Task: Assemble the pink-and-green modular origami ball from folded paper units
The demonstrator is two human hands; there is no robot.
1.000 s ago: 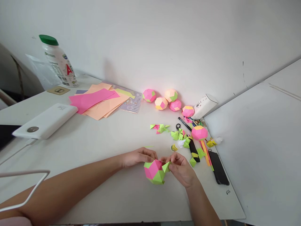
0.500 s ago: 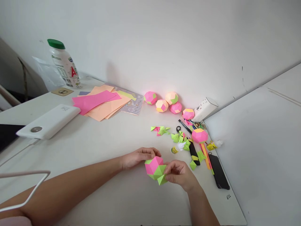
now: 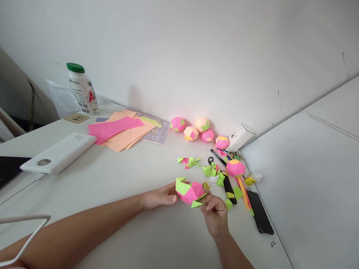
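Between my hands is a pink and green folded-paper ball (image 3: 191, 193), raised over the front of the table, with green flaps sticking out at its upper left and lower right. My left hand (image 3: 162, 196) grips its left side, thumb in front and fingers partly hidden behind it. On the right side, my right hand (image 3: 215, 210) pinches the ball by its lower green flap. Just behind the ball lies a small glue bottle (image 3: 206, 185), mostly covered by it. Loose green folded paper pieces (image 3: 213, 170) lie beyond, some mixed with pink.
Several finished paper balls (image 3: 177, 124) sit along the wall. At right are a cutter (image 3: 230, 190), a black phone (image 3: 259, 213), another glue bottle (image 3: 249, 180) and a white box (image 3: 241, 136). Paper sheets (image 3: 126, 130), a power bank (image 3: 60, 153) and a bottle (image 3: 82, 91) stand left.
The paper ball has been turned in my hands, so other pink faces and an upper green flap now show. It has risen slightly, and my right hand has shifted its hold underneath.
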